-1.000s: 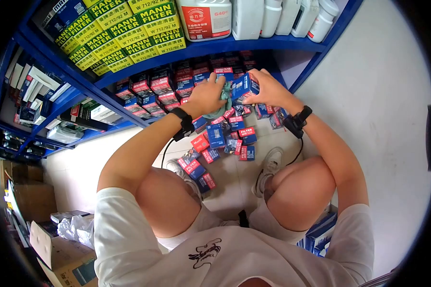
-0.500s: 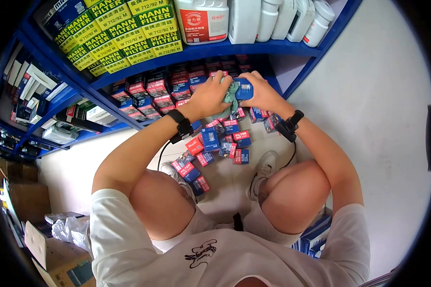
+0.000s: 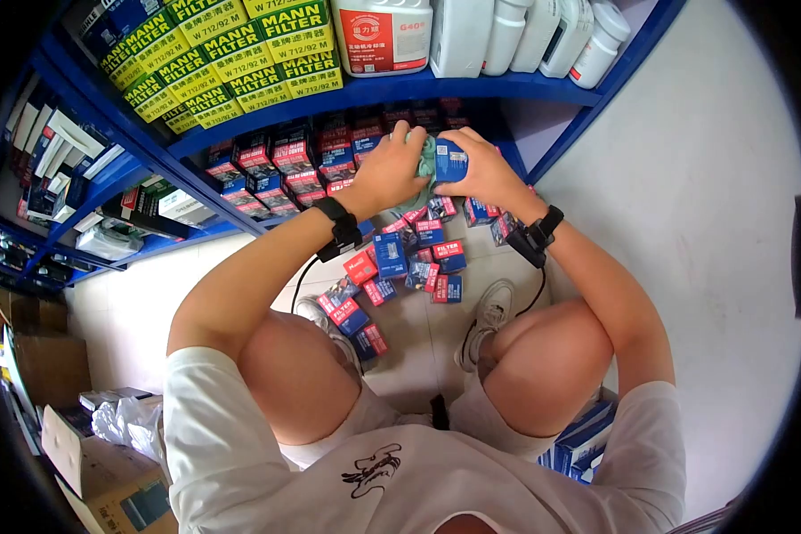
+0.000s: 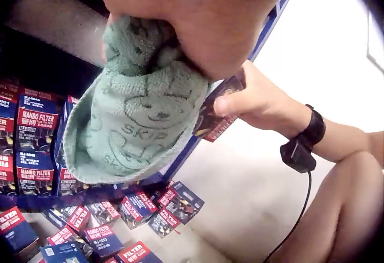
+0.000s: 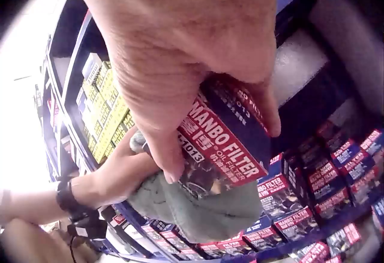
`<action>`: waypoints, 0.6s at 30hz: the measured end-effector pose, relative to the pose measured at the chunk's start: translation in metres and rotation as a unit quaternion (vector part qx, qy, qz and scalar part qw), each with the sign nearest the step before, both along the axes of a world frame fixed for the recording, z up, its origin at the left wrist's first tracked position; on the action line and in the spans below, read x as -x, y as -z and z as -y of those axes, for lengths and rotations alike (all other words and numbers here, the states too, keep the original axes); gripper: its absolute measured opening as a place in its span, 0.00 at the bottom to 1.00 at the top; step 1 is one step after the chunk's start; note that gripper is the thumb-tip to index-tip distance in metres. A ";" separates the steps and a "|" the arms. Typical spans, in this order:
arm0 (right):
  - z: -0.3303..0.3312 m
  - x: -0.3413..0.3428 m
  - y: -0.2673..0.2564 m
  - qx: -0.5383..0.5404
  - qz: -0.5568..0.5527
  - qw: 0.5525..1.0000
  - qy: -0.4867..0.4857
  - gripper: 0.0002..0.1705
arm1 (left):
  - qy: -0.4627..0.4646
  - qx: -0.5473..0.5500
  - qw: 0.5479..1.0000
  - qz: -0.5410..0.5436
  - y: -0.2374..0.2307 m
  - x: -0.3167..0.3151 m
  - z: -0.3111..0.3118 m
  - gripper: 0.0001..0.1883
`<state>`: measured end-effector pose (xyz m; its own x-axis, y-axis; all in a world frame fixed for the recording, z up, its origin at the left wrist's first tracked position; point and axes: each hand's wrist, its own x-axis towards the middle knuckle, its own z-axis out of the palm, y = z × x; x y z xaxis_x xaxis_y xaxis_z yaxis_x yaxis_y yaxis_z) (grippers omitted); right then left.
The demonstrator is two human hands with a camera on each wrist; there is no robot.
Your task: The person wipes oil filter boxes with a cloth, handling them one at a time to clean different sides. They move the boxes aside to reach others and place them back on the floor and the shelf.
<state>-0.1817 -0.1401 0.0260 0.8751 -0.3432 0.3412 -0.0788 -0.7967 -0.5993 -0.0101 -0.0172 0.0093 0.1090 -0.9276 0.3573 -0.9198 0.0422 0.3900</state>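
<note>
The right hand [image 3: 485, 173] grips a blue and red filter box [image 3: 451, 161] by its sides, thumb on one face; in the right wrist view the box [image 5: 225, 146] reads MANBO FILTER. Bunched in the left hand [image 3: 387, 176] is a green cloth [image 3: 426, 169], lying against the box. In the left wrist view the cloth [image 4: 138, 119] hangs down from the fingers and covers part of the box. Behind the hands, similar boxes [image 3: 294, 151] stand stacked on the low shelf.
Loose filter boxes [image 3: 390, 255] lie on the floor between the shelf and the person's shoes. Above, a blue shelf board [image 3: 383, 96] carries yellow-green boxes [image 3: 303, 44] and white bottles [image 3: 461, 40]. A white wall [image 3: 685, 222] stands at the right, an opened carton [image 3: 107, 472] at lower left.
The right hand's box has turned and shifted slightly left and up against the cloth. The left hand has stayed on the cloth beside it.
</note>
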 end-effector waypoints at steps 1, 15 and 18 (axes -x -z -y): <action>0.005 -0.001 0.004 0.000 -0.001 1.000 0.000 0.47 | 0.012 0.002 1.000 0.008 -0.001 0.002 -0.001 0.33; 0.009 0.001 0.011 -0.013 0.000 1.000 -0.002 0.45 | 0.016 -0.009 1.000 0.009 0.012 0.001 0.007 0.32; 0.015 0.005 0.017 -0.021 -0.042 0.999 0.016 0.45 | 0.045 -0.025 0.998 0.039 0.013 0.010 0.005 0.33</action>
<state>-0.1867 -0.1550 0.0089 0.8885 -0.3832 0.2526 -0.1544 -0.7679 -0.6217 -0.0204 -0.0222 -0.0039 -0.0025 -0.9494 0.3142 -0.9411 0.1085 0.3202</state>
